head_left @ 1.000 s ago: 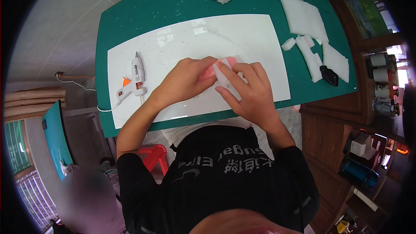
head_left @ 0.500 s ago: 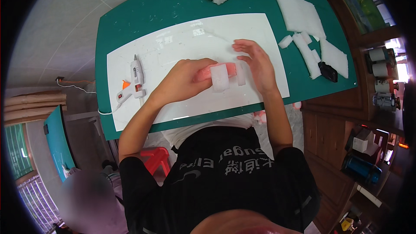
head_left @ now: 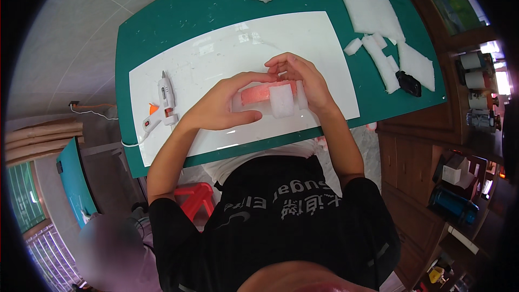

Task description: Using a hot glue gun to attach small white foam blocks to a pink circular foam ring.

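My two hands hold a small foam assembly over a white sheet.

My left hand (head_left: 219,109) curls around the pink-and-white foam piece (head_left: 268,99); my right hand (head_left: 304,80) pinches its far side, fingers bent. Beyond my left hand lies a white glue gun (head_left: 165,99); past my right, white foam scraps (head_left: 385,57) on the green mat (head_left: 162,27).

Both hands (head_left: 265,97) hold white foam pieces (head_left: 281,100) over the white board (head_left: 216,54).

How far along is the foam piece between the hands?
Done: foam offcuts lie cut on the green mat, and the glue gun is set down. In hand: left hand and right hand hold the white foam piece. What's left cannot be judged.
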`<state>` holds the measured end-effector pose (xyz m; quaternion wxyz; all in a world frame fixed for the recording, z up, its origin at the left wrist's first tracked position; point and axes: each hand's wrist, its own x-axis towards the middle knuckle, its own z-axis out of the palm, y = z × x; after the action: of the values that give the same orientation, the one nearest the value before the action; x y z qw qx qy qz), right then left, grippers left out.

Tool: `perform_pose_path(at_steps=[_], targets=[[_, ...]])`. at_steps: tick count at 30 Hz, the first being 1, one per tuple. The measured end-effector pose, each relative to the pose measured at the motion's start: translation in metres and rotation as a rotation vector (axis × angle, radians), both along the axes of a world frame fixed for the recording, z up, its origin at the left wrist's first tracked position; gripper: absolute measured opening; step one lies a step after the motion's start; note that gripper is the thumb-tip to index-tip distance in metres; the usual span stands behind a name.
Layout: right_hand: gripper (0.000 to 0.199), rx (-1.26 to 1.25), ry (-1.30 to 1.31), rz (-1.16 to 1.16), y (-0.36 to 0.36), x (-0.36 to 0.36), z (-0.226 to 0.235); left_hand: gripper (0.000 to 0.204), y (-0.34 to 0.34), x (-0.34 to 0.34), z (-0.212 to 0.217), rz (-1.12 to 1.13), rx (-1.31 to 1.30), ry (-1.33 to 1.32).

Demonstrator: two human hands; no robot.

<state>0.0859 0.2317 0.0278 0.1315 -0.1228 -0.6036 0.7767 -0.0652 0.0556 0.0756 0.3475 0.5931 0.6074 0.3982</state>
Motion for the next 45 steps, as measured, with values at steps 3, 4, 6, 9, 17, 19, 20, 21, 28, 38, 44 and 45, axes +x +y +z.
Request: perform_pose_path(at_steps=[3,4,6,9,17,19,20,21,28,38,44,45], targets=[[0.041,-0.040,0.017,-0.028,-0.001,-0.001,0.000,0.057,-0.001,-0.004,-0.009,-0.029,0.049,-0.138],[0.041,-0.041,0.016,-0.025,-0.001,-0.001,-0.001,0.053,-0.001,-0.004,-0.014,-0.019,0.093,-0.221],[0.043,-0.028,0.037,-0.030,0.001,-0.002,-0.003,0.048,0.002,-0.006,-0.024,0.030,0.099,-0.316],[0.046,0.018,0.065,-0.030,-0.002,-0.001,0.001,0.042,0.009,0.002,-0.029,0.128,0.099,-0.432],[0.048,-0.021,0.180,-0.020,-0.015,-0.002,0.001,0.035,0.017,0.015,-0.029,0.210,0.131,-0.368],[0.049,-0.022,0.190,-0.002,-0.017,-0.003,0.002,0.032,0.016,0.016,-0.033,0.213,0.107,-0.294],[0.049,-0.014,0.196,0.013,-0.017,-0.003,0.003,0.032,0.015,0.017,-0.034,0.212,0.106,-0.293],[0.049,-0.005,0.202,0.028,-0.017,-0.002,0.003,0.032,0.015,0.019,-0.033,0.228,0.105,-0.328],[0.049,0.024,0.198,0.054,-0.021,-0.002,0.000,0.048,0.015,0.017,-0.030,0.218,0.035,-0.357],[0.047,0.110,0.263,0.069,-0.020,-0.001,-0.001,0.063,0.012,0.012,-0.032,0.139,-0.006,-0.298],[0.048,0.293,0.326,0.156,-0.013,-0.001,-0.001,0.067,0.010,0.007,-0.041,0.160,-0.018,-0.310],[0.049,0.285,0.312,0.167,-0.013,-0.002,0.000,0.064,0.010,0.007,-0.042,0.170,0.009,-0.283]])
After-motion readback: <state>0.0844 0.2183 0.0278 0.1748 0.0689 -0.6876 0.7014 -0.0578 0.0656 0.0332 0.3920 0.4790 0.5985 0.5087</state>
